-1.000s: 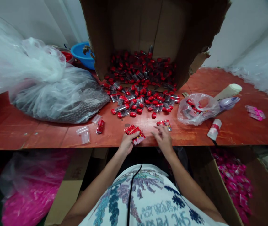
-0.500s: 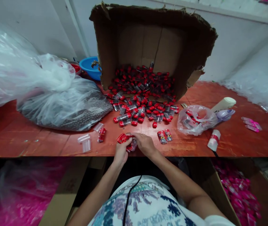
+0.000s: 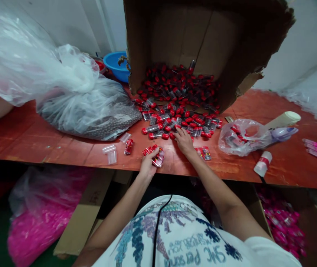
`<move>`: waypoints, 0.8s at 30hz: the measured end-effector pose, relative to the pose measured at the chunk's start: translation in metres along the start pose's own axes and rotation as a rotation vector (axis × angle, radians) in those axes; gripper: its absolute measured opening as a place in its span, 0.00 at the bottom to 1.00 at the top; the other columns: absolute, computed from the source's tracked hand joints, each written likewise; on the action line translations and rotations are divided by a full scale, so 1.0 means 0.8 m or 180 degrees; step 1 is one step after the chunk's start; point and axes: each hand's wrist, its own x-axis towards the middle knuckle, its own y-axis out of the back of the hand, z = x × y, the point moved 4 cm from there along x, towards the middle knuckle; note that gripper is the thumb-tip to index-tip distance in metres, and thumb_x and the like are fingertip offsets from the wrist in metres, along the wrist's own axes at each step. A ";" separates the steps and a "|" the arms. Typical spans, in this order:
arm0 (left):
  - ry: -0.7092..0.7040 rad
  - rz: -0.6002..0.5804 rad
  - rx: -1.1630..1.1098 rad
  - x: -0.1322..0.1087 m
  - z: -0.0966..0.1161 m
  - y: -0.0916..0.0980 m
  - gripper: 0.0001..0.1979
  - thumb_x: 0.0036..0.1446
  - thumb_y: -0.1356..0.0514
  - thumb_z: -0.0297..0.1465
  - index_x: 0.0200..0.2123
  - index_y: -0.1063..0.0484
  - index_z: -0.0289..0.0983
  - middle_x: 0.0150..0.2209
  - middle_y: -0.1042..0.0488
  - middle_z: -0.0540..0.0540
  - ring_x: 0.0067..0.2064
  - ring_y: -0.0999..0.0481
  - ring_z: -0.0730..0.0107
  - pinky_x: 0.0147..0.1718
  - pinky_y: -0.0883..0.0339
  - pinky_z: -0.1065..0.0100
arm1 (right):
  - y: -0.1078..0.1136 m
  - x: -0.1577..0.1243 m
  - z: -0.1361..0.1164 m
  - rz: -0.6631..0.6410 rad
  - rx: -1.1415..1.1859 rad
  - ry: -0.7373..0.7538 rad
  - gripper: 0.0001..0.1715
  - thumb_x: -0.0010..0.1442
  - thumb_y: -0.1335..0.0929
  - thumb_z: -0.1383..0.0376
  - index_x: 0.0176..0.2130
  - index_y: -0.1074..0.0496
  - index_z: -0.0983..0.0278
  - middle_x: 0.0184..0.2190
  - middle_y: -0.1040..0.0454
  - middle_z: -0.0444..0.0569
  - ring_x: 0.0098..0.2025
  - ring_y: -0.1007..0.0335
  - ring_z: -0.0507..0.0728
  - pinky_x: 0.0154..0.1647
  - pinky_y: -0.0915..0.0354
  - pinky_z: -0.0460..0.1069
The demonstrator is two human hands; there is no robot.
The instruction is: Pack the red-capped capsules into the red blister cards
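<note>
My left hand (image 3: pixel 148 164) is closed on a small bundle of red packets (image 3: pixel 154 155) at the near edge of the red wooden table (image 3: pixel 44 148). My right hand (image 3: pixel 183 141) reaches forward, its fingers resting on the near edge of a heap of small red-capped clear tubes (image 3: pixel 175 118). The heap spills out of a torn cardboard box (image 3: pixel 203 37) lying on its side. Two finished red packets (image 3: pixel 204 152) lie just right of my right wrist. One more red packet (image 3: pixel 128 146) lies to the left, beside clear plastic sleeves (image 3: pixel 110 154).
A big clear bag of dark pellets (image 3: pixel 91 111) fills the left. A blue bowl (image 3: pixel 116 65) stands behind it. At right lie a small plastic bag (image 3: pixel 239 135), a cream tube (image 3: pixel 282 120) and a tape roll (image 3: pixel 262 164). Pink-filled bags and boxes (image 3: pixel 281 226) sit below.
My right hand left the bundle and reached forward to the tube heap. My left hand keeps the bundle. The camera tilted down and shifted left.
</note>
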 end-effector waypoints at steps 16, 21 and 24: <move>-0.0155 0.0140 -0.0112 0.009 -0.017 -0.002 0.05 0.46 0.35 0.21 0.27 0.28 0.32 0.27 0.24 0.46 0.26 0.25 0.72 0.29 0.29 0.70 | 0.050 -0.105 -0.091 0.0179 0.2448 -0.0907 0.16 0.64 0.39 0.58 0.48 0.30 0.60 0.41 0.28 0.49 0.43 0.30 0.55 0.41 0.34 0.48; -0.0314 0.0104 -0.0002 0.002 -0.025 -0.009 0.06 0.44 0.34 0.20 0.26 0.28 0.32 0.26 0.24 0.47 0.26 0.24 0.71 0.31 0.28 0.68 | 0.052 -0.110 -0.089 0.0450 0.2298 -0.1213 0.17 0.64 0.39 0.59 0.48 0.29 0.60 0.41 0.28 0.50 0.43 0.30 0.56 0.39 0.34 0.48; -0.0361 0.0074 -0.0019 -0.002 -0.026 -0.012 0.06 0.44 0.34 0.19 0.26 0.27 0.32 0.26 0.24 0.47 0.27 0.24 0.71 0.32 0.28 0.69 | 0.051 -0.112 -0.084 0.0513 0.2195 -0.1258 0.17 0.64 0.39 0.59 0.48 0.29 0.61 0.42 0.28 0.51 0.42 0.30 0.56 0.39 0.34 0.49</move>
